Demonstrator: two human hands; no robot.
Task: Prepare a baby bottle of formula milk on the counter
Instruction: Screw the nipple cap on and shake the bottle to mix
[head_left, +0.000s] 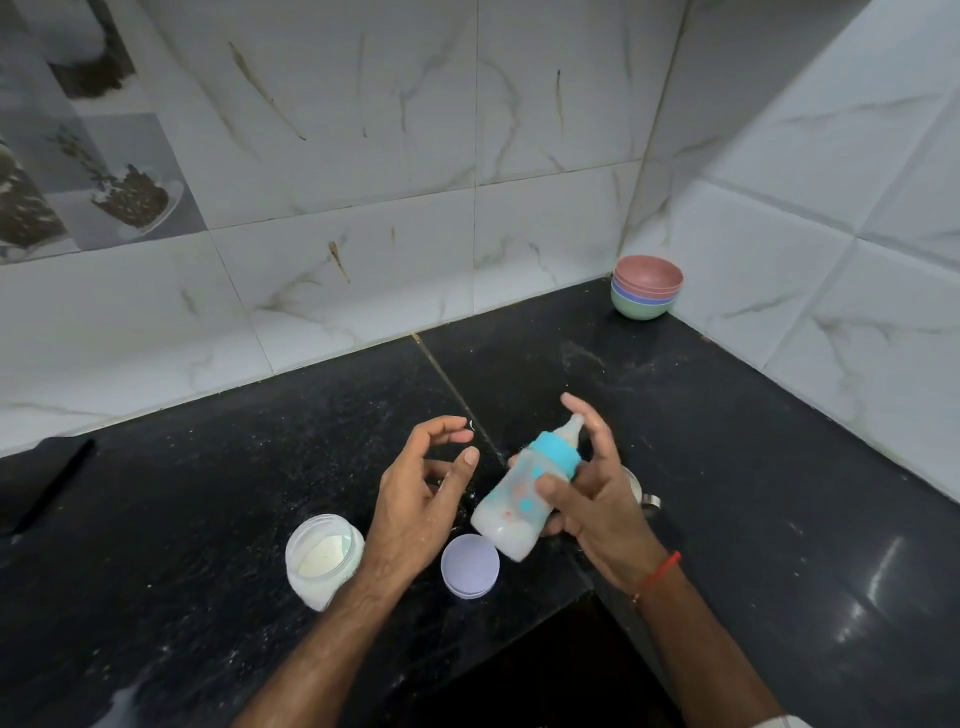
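Head cam only, so one view. The right hand (597, 493) has the small translucent baby bottle with the turquoise collar and clear teat (524, 493) wrapped in its fingers, thumb across the front, lifted clear of the black speckled stone counter (260, 415). The bottle is tilted: base low and toward the person's left, teat pointing up and away to the right. It looks milky white inside, so probably mixing is the step in hand.

The left hand (426, 499) sits just beside the bottle's base, fingers loosely curled and apart, holding nothing. It's the nearer free hand.

Below it stand the clear plastic jar of white powder (322, 558), open, and its round lilac lid (470, 566) lying flat.
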